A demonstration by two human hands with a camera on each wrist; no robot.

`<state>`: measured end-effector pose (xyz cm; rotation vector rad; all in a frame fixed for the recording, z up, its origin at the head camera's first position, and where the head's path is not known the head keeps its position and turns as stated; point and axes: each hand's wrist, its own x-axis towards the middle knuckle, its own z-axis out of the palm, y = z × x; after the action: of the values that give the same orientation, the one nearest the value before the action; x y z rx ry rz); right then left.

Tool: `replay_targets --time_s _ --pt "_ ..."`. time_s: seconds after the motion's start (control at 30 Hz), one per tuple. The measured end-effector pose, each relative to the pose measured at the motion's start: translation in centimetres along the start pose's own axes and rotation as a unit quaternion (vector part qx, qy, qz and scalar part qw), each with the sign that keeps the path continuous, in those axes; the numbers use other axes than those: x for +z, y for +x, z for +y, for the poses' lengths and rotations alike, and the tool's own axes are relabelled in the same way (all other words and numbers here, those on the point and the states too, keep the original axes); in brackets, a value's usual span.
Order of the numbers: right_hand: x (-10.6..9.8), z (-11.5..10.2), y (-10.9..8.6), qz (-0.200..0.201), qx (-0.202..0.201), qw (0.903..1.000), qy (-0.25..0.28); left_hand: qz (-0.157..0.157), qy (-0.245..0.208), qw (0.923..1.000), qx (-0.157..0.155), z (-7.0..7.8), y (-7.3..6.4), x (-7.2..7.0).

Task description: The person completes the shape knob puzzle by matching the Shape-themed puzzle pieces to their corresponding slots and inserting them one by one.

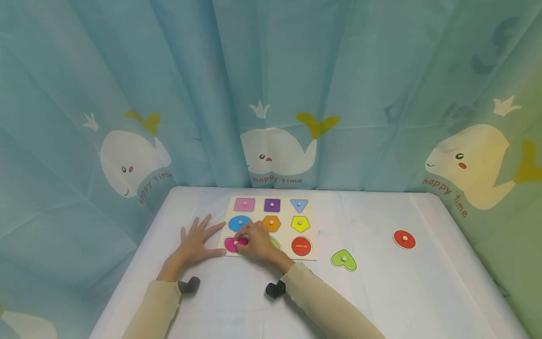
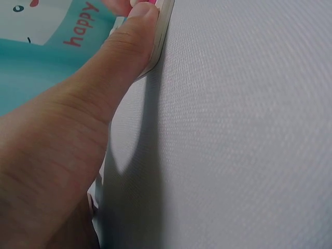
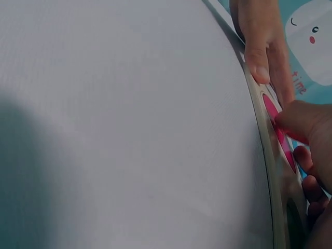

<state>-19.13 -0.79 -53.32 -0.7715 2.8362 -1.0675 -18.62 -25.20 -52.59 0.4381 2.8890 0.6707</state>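
A wooden peg puzzle board (image 1: 314, 227) with colored shapes lies on the table. My right hand (image 1: 257, 241) reaches over its near left corner and pinches the small knob of a magenta piece (image 1: 229, 244), which lies in its place on the board. In the right wrist view, thumb and fingers meet over this magenta piece (image 3: 269, 107). My left hand (image 1: 195, 246) is spread flat beside the board, thumb and a fingertip at its left edge. The left wrist view shows that thumb (image 2: 127, 44) on the corner. A green shape (image 1: 275, 243) is partly hidden behind my right hand.
A green heart piece (image 1: 349, 264) lies right of the board, and a red round piece (image 1: 398, 235) farther right. The board's near right spot is a red circle (image 1: 301, 252) with lettering and no knob. A whale-print curtain (image 1: 368, 155) hangs behind the table.
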Motion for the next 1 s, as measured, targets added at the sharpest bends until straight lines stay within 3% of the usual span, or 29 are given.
replay_targets --time_s 0.27,0.5,0.8,1.0 --pt "-0.5 0.3 -0.3 -0.016 -0.015 0.9995 0.023 -0.005 0.002 1.0 -0.003 -0.3 0.0 0.3" --pt "-1.6 0.7 -0.9 0.02 -0.073 0.9968 0.024 -0.001 0.001 1.0 -0.003 -0.2 -0.2 0.2" --pt "-4.7 1.5 -1.7 0.031 -0.105 0.9926 0.052 -0.002 0.004 0.9999 -0.009 0.0 -0.1 0.2" --pt "-6.9 2.2 -2.3 0.029 -0.086 0.9949 0.044 0.0 0.0 0.9999 -0.011 0.1 0.0 0.1"
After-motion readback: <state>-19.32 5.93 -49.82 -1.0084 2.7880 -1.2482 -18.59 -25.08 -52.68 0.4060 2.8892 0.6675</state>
